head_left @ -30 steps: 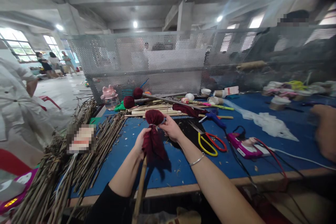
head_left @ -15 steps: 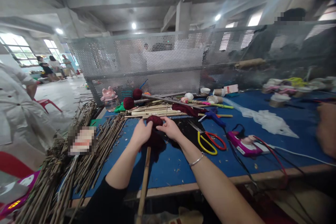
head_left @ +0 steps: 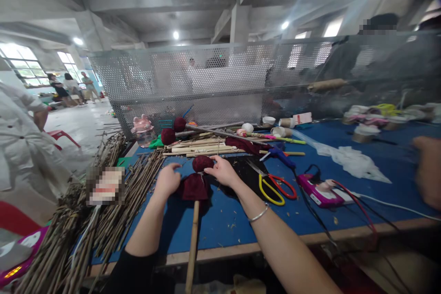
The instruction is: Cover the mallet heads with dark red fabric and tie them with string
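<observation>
A dark red ball (head_left: 202, 163) tops a bamboo stick (head_left: 193, 243), with dark red cloth (head_left: 195, 187) hanging round the stick just below it. My right hand (head_left: 222, 171) pinches at the ball's right side, by the neck where ball and cloth meet. Off to the left, my left hand (head_left: 168, 179) is apart from the ball, its fingers spread and nothing seen in them. The stick's lower end reaches past the table's front edge.
Scissors (head_left: 272, 188) with yellow and red handles lie right of my hands, near a blue glue gun (head_left: 282, 156) and a purple power strip (head_left: 320, 190). Bundled twigs (head_left: 127, 202) fill the left. Behind are sticks (head_left: 206, 148) and a mesh screen (head_left: 186, 78).
My left hand has let go of the ball and moved left, its fingers opening. The ball and the cloth below it now show more fully. My right hand has stayed at the ball.
</observation>
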`<control>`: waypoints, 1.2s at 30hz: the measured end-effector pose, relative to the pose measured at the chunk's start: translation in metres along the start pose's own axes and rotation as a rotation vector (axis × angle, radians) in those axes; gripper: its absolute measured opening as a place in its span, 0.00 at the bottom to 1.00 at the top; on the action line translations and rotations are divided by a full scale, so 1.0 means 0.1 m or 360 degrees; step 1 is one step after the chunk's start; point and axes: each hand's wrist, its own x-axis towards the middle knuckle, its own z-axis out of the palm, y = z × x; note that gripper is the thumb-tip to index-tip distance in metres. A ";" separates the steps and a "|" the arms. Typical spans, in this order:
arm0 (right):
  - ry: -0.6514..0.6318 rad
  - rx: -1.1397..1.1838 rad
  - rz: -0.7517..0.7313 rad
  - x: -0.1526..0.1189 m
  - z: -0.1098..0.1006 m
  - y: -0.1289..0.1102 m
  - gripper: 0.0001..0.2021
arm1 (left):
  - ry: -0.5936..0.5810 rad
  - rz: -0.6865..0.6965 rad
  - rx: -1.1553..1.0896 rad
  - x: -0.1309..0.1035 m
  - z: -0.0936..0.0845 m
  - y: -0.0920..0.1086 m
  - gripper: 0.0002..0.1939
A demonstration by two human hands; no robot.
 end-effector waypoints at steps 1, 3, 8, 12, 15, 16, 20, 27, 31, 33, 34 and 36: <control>-0.0011 0.0001 0.0001 0.00 0.00 -0.01 0.22 | 0.0176 0.0061 0.0007 0.00 0.00 0.04 0.17; -0.0031 -0.0010 -0.0004 -0.01 0.01 -0.03 0.22 | 0.0452 0.0236 0.0044 -0.05 0.09 0.12 0.19; 0.0054 -0.0130 -0.0054 -0.03 0.01 -0.07 0.17 | -0.0010 0.0132 -0.0156 -0.24 0.55 0.12 0.24; 0.0118 -0.0216 -0.0072 -0.04 -0.01 -0.09 0.17 | -0.0395 -0.0471 -0.0786 -0.24 0.72 -0.04 0.17; 0.0108 -0.0240 -0.0071 -0.05 0.01 -0.10 0.16 | -0.0661 -0.0669 -0.0944 -0.19 0.72 -0.07 0.04; 0.0107 -0.0237 -0.0074 -0.05 0.02 -0.11 0.16 | -0.0718 -0.0710 -0.0986 -0.18 0.70 -0.06 0.03; 0.0134 -0.0088 -0.0176 -0.08 0.02 -0.15 0.16 | -0.0795 -0.0704 -0.1177 -0.20 0.62 0.01 0.05; 0.0113 0.0290 -0.0212 -0.07 0.01 -0.11 0.12 | -0.0673 -0.0457 -0.1329 -0.23 0.52 0.08 0.18; 0.0074 0.0279 -0.0159 -0.03 0.05 0.00 0.11 | -0.0611 -0.0460 -0.1365 -0.25 0.58 0.07 0.18; -0.0040 0.0208 -0.0104 -0.01 0.05 0.04 0.10 | -0.0608 -0.0465 -0.1333 -0.24 0.59 0.04 0.16; -0.0115 0.0168 -0.0073 -0.01 0.05 0.05 0.09 | -0.0606 -0.0456 -0.1317 -0.24 0.59 0.01 0.15; -0.0231 0.0091 -0.0038 -0.03 0.05 0.01 0.09 | -0.0584 -0.0420 -0.1304 -0.22 0.58 -0.03 0.12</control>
